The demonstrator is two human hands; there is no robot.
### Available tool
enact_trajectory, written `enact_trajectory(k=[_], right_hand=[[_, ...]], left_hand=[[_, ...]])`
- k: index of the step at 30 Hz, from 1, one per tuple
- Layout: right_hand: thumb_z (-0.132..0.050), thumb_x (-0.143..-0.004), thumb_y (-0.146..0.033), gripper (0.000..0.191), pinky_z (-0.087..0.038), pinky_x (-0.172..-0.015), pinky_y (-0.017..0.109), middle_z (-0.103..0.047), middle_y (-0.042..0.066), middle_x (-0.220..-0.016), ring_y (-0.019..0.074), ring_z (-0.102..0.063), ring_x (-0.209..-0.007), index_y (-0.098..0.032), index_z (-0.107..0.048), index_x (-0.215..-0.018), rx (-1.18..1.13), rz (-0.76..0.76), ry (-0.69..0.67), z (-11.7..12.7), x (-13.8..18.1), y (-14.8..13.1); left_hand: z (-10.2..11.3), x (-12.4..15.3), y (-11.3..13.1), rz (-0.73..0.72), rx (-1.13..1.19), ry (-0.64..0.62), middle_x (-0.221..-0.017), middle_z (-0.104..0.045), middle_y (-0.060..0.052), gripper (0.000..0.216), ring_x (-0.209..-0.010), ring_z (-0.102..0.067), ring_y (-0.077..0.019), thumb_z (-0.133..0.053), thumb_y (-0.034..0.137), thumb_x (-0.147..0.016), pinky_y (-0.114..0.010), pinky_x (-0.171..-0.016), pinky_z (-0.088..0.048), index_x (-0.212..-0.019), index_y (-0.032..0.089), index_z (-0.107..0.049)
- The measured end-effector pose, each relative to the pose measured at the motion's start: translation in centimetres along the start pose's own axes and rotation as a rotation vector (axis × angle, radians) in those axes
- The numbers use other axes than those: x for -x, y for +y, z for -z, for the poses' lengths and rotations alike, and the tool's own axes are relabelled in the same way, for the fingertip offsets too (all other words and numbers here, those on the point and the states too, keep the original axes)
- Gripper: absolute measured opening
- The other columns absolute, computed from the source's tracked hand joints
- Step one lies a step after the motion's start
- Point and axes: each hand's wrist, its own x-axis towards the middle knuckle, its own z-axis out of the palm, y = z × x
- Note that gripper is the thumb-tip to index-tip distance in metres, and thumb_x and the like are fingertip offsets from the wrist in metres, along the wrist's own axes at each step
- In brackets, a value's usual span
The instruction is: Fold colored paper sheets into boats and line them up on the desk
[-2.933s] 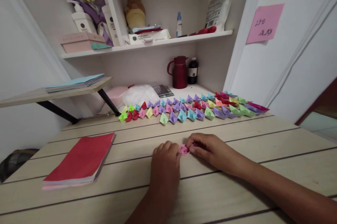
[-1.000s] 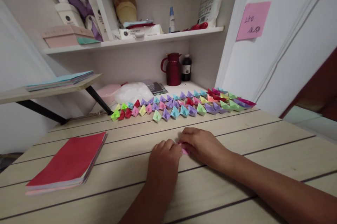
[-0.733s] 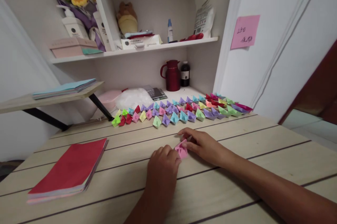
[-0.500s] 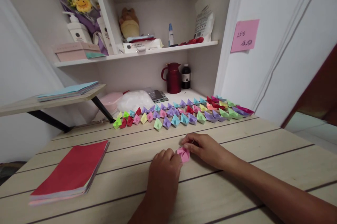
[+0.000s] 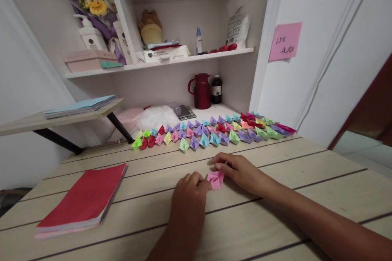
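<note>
A small pink folded paper lies between my two hands, low over the wooden tabletop, with creased flaps showing on its upper face. My left hand is closed, its thumb and curled forefinger at the paper's left edge. From the right, my right hand grips the paper's upper right corner near the thumb; its forefinger arches above. The undersides of the fingers are hidden. Beyond the hands stand rows of small folded paper boats in many colours.
A stack of paper with a red top sheet lies on the left of the table. Blue sheets rest on a raised shelf. At the back are a dark red jug, a dark bottle and a white plastic bag.
The pink paper has shifted slightly right, and more of its right side shows. My right thumb has moved a little up and right; my left hand has moved slightly left.
</note>
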Motion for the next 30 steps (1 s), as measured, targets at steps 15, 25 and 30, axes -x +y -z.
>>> enact_trajectory(k=[15, 25, 30], right_hand=[[-0.047, -0.09, -0.034, 0.024, -0.037, -0.061, 0.025, -0.056, -0.002, -0.069, 0.0147, -0.049, -0.065, -0.019, -0.062, -0.078, -0.105, -0.003, -0.171, 0.2, 0.2, -0.2], [-0.055, -0.074, -0.007, 0.042, -0.046, -0.068, 0.028, -0.057, 0.002, -0.103, 0.0128, -0.055, -0.067, -0.026, -0.055, -0.111, -0.001, 0.088, -0.002, -0.9, 0.7, -0.3], [-0.061, -0.074, -0.011, 0.04, -0.047, -0.068, 0.028, -0.055, 0.0, -0.096, 0.0144, -0.057, -0.071, -0.028, -0.054, -0.11, 0.053, 0.114, -0.013, -1.2, 0.9, -0.2]], left_hand=[[0.6, -0.2, -3.3, 0.218, 0.239, 0.084, -0.113, -0.057, -0.005, 0.045, -0.098, -0.056, -0.0203, -0.053, 0.006, -0.078, -0.032, -0.083, -0.042, -0.119, 0.024, -0.055], [0.5, 0.0, -2.7, 0.2, 0.308, 0.107, -0.107, -0.059, -0.003, 0.033, -0.103, -0.055, -0.0216, -0.052, 0.007, -0.077, -0.035, -0.087, -0.044, -0.106, 0.023, -0.06], [0.1, 0.1, -2.5, 0.266, 0.353, 0.185, -0.126, -0.049, -0.008, 0.039, -0.117, -0.05, -0.0217, -0.052, 0.007, -0.078, -0.035, -0.098, -0.04, -0.114, 0.021, -0.059]])
